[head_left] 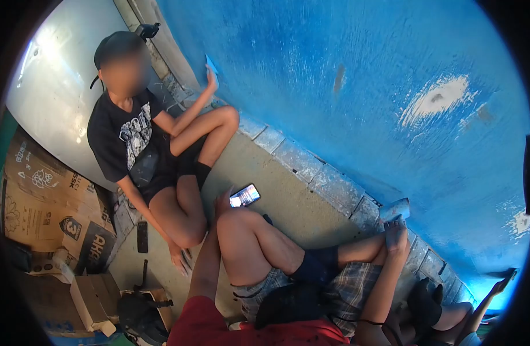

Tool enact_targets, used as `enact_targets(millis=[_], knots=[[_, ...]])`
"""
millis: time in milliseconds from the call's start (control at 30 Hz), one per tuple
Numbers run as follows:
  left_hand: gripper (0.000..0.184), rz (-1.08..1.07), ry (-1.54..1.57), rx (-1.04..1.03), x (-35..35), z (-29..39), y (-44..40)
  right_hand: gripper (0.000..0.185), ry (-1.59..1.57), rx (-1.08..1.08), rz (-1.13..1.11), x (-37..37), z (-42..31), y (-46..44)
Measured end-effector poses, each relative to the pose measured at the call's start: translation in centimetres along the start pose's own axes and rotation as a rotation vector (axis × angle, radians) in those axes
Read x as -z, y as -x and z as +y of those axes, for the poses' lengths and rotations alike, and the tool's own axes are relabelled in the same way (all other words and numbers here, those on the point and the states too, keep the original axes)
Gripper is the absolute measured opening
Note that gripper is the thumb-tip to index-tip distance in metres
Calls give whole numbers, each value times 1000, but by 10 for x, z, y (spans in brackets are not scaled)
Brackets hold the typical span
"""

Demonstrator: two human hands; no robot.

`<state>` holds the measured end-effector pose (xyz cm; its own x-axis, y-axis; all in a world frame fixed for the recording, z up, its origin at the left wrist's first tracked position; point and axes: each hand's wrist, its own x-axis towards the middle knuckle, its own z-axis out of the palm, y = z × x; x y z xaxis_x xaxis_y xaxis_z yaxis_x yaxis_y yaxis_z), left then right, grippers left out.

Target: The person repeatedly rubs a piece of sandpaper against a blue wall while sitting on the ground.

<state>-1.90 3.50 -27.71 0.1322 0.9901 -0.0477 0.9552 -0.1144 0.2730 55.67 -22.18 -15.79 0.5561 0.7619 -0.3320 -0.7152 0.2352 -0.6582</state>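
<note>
My left hand (pixel 222 204) is beyond my bent knee, its fingers at the near edge of a lit smartphone (pixel 245 196). The knee hides part of that hand; it appears to grip the phone. At the right, my right hand (pixel 396 235) is closed around a flat blue-grey piece (pixel 395 211), held against the foot of the blue wall (pixel 311 75). What exactly this piece is, I cannot make out. Worn white patches (pixel 439 99) show in the wall's paint.
Facing me, a person in a black shirt (pixel 132 135) sits cross-legged, holding a light-blue flat piece (pixel 212 64) at the wall. A dark phone (pixel 142 237) lies on the floor. Cardboard boxes (pixel 92 300) and a black bag (pixel 142 317) are at left. Another person's arm (pixel 489 297) reaches in, lower right.
</note>
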Motion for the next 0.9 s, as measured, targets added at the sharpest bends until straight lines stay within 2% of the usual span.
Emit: enact_targets(millis=[167, 267, 333, 467, 667, 800, 900], knots=[[84, 45, -7, 26, -16, -23, 4, 36, -3, 18, 11, 7, 3, -5], [80, -21, -22, 155, -8, -14, 11, 35, -19, 19, -12, 9, 3, -5], [83, 19, -29, 194, -25, -19, 11, 36, -14, 28, -12, 9, 2, -4], [89, 39, 29, 228, -5, 7, 18, 38, -16, 21, -65, 15, 3, -8], [98, 67, 181, 288, 33, 53, 33, 36, 56, 23, 40, -1, 1, -1], [105, 143, 384, 185, 35, 66, 34, 31, 41, 15, 73, 3, 1, -6], [113, 240, 557, 66, 18, 59, 33, 28, 95, 28, 16, 3, 1, -4]])
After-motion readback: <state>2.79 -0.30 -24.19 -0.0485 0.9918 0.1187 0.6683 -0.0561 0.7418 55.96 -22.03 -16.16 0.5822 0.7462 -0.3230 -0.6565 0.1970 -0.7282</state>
